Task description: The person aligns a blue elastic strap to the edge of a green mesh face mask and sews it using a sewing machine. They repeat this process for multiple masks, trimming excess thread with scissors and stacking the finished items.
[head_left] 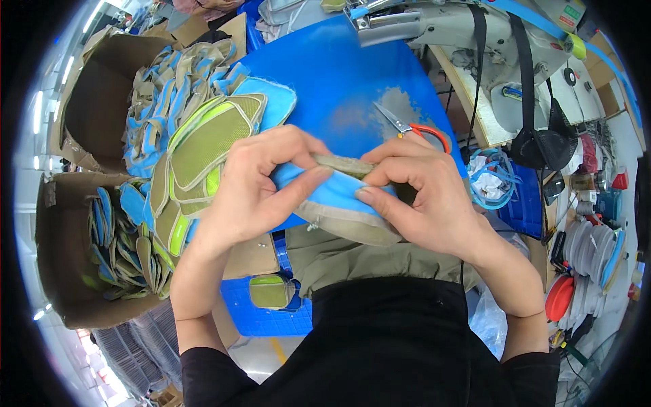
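The blue fabric piece (325,193) with tan trim is held between both hands over the blue table (332,74). The left hand (254,180) is bent at the wrist, thumb and fingers pinched on its upper edge; the right hand (424,193) is curled tightly around its right end. That end is hidden under the fingers. Scissors (413,127) lie just beyond the grip.

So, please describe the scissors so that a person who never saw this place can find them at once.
Start from the big blue table top in front of the sewing machine. Just beyond the right hand, near the table's right edge, lie the scissors. They are the only metal tool there, with silver blades and orange-red handle loops, unlike the soft blue and green fabric pieces stacked to the left.
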Demonstrator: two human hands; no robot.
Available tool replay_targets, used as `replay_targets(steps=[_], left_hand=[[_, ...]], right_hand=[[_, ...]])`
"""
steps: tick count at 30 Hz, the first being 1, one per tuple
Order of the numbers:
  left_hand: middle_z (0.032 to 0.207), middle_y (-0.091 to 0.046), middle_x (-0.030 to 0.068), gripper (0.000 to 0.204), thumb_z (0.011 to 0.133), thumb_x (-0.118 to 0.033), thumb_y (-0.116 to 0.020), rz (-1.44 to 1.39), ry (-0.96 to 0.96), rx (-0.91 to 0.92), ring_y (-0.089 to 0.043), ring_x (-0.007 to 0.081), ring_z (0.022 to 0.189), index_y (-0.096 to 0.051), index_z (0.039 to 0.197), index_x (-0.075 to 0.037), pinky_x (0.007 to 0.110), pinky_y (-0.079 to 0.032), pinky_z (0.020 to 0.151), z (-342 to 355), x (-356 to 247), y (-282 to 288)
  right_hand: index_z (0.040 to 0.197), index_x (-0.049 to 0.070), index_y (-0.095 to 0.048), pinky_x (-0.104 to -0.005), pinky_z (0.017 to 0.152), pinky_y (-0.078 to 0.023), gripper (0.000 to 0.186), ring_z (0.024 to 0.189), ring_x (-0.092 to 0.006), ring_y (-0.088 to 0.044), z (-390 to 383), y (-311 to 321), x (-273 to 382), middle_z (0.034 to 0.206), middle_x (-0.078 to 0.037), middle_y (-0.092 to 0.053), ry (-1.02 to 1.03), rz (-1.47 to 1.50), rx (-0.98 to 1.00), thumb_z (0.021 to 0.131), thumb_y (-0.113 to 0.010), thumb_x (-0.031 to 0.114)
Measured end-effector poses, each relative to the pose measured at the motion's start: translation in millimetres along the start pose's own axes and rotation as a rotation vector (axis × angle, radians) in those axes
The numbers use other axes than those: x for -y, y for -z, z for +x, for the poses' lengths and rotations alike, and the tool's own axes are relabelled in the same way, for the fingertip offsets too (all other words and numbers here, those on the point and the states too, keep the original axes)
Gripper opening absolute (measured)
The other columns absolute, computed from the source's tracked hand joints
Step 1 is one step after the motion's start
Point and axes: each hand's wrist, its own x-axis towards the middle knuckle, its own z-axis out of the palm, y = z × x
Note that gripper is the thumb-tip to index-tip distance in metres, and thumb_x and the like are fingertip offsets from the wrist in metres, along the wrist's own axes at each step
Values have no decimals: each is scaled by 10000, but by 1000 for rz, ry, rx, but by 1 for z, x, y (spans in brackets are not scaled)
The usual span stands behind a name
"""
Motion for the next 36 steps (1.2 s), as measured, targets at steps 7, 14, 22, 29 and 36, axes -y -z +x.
replay_targets(steps=[7,14,22,29,36], left_hand=[[916,-724,136,183,808,-47,-785,43,-42,-121,-679,220,818,-616,746,-13,330,-503,771,-16,-5,-6],[882,-724,124,231,797,-48,-785,79,-80,-176,-669,207,790,-574,705,-33,327,-492,763,-25,-11,-8],[833,-738,118,210,761,21,-789,60,-127,-233,-637,220,702,-608,683,-50,322,-476,649,-31,-20,-8],[812,-740,111,218,757,37,-781,30,-170,-235,-626,210,687,-598,681,-54,320,-460,646,-35,-24,-9],[804,-745,104,231,771,37,-778,-59,-130,-206,-626,186,677,-590,677,-57,308,-448,657,-36,-32,-8]], right_hand=[[819,18,-721,-348,685,-501,92,805,-261,-665,-6,-2,2,985,-126,-716,-3,90,-113,819,-787,83],[766,16,-672,-312,610,-467,144,714,-193,-639,-6,-2,7,935,-106,-699,-23,98,-113,802,-796,78],[724,24,-614,-319,582,-443,207,677,-190,-602,-8,-4,15,859,-88,-666,-8,76,-119,784,-804,83],[721,27,-610,-320,579,-438,213,676,-202,-607,-16,-2,24,831,-93,-664,-33,85,-138,773,-809,85],[718,20,-610,-332,606,-456,212,701,-221,-636,-23,1,35,809,-109,-671,-78,153,-157,779,-805,78]])
